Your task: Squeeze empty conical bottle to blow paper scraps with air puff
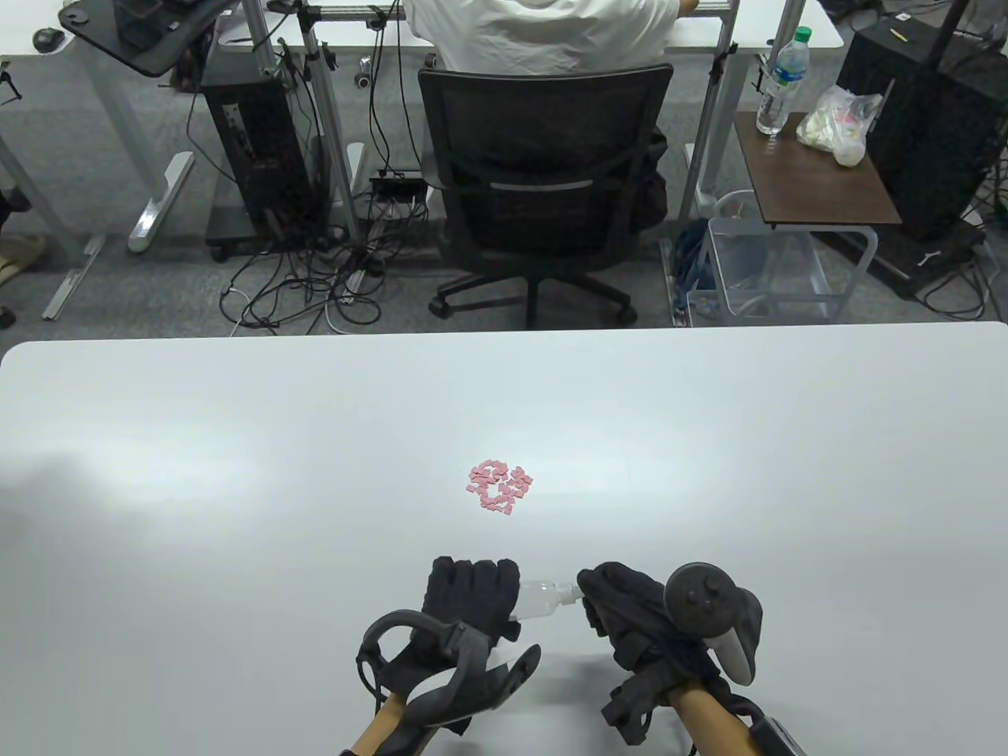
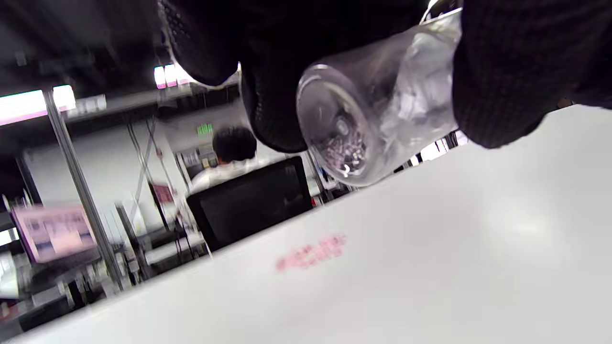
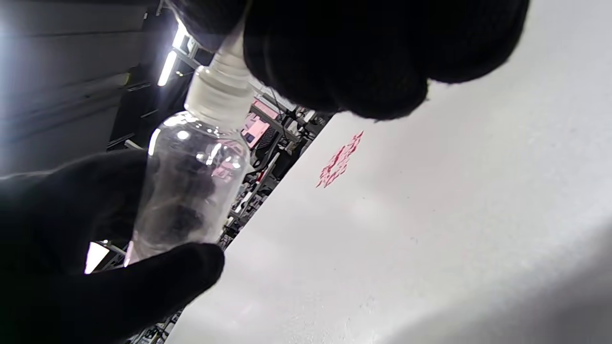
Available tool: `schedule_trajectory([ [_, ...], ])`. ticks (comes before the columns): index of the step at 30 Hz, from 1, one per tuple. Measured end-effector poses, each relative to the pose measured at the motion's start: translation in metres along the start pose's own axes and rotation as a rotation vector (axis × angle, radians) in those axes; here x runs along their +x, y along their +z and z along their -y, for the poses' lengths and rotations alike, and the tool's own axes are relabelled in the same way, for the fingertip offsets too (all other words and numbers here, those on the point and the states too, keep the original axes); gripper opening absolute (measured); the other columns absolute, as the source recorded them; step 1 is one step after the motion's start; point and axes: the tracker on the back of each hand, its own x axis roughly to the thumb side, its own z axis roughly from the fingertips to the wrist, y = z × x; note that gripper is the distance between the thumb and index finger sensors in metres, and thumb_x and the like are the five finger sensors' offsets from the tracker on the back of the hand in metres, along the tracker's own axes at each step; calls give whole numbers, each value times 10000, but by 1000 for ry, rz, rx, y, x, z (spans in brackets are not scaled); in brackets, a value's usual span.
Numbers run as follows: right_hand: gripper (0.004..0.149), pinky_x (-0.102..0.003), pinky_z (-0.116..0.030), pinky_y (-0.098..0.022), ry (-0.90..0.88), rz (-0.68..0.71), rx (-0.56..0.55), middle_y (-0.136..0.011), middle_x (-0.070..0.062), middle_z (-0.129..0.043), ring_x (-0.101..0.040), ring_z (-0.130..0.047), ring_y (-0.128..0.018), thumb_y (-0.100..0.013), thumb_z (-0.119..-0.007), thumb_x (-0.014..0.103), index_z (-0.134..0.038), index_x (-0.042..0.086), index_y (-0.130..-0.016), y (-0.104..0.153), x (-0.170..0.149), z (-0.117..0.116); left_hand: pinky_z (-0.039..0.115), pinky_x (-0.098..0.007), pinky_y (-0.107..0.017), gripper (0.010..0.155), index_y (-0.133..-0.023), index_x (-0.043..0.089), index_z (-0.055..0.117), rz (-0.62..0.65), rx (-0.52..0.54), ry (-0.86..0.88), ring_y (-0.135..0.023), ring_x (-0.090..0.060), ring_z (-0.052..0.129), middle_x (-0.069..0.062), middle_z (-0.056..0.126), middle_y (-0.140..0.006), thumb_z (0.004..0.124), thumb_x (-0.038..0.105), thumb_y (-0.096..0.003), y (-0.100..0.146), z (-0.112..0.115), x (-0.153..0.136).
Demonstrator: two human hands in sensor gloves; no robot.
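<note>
You've got the clear, empty plastic conical bottle sideways between you, left hand wrapped round its body and right hand pinching the white cap end, so squeezing now probably puffs nowhere near the pink paper scraps further up the white table.

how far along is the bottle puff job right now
Done: the clear bottle is off the table, its body held in the left hand. In hand: the right hand grips its white cap end. Left: aiming and squeezing, since the pink paper scraps lie in one tight pile.
</note>
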Motion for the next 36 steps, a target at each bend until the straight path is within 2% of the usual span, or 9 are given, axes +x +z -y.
schedule_trajectory([
  [3,411,-540,-828,-437,15,2,-29,-619,-137,-958,-293,-984,-492,-607,-685,397,-870,74,-780,1,0,-1,620,-512,-762,736,-1077,222,729,-13,-53,141,-883,-280,940,-72,866,-1004,939,582,-470,0,8,-5],
  [8,402,-531,-837,-414,34,3,-32,-574,-122,-965,-278,-988,-450,-607,-684,398,-890,78,-739,1,3,-1,629,-500,-764,741,-1074,242,722,15,106,-149,-889,-258,945,-49,867,-1009,931,596,-457,4,-4,3],
  [10,400,-535,-834,-420,11,18,-26,-586,-130,-962,-282,-986,-462,-597,-697,389,-885,71,-748,1,1,-1,635,-500,-761,737,-1069,242,733,12,63,-92,-878,-255,956,-48,876,-1001,931,598,-454,3,-5,1],
  [13,397,-542,-828,-436,19,33,-29,-608,-139,-958,-292,-983,-485,-587,-715,386,-876,70,-765,1,1,0,624,-508,-763,738,-1073,227,730,10,-71,153,-879,-270,945,-65,868,-1003,936,586,-462,-1,5,-9],
  [15,406,-537,-831,-438,36,30,-41,-615,-132,-961,-289,-986,-490,-593,-709,407,-874,81,-771,2,1,-1,615,-515,-765,743,-1083,222,719,1,-81,207,-893,-280,932,-72,854,-1017,941,575,-467,0,10,-11],
  [21,404,-529,-839,-408,78,26,-37,-568,-120,-965,-272,-989,-443,-600,-691,406,-887,79,-734,2,5,-3,620,-508,-770,741,-1079,245,715,15,66,-88,-900,-258,938,-50,853,-1026,932,587,-458,4,-3,-1],
  [26,409,-536,-831,-434,46,45,-48,-613,-137,-958,-287,-985,-484,-580,-734,407,-869,75,-775,3,4,0,615,-513,-768,740,-1078,230,723,3,-62,161,-888,-269,938,-63,857,-1016,936,583,-463,1,5,-10],
  [29,414,-541,-827,-448,63,51,-33,-640,-148,-951,-296,-980,-507,-577,-741,394,-855,66,-802,1,4,-2,618,-511,-768,743,-1080,228,720,5,-100,198,-890,-267,938,-62,857,-1017,933,586,-465,-1,9,-13],
  [36,453,-531,-834,-415,94,32,-57,-588,-129,-964,-278,-987,-454,-597,-678,450,-877,79,-762,3,6,-2,613,-514,-770,745,-1085,231,711,2,-27,113,-896,-268,932,-62,848,-1025,927,585,-466,1,4,-8],
])
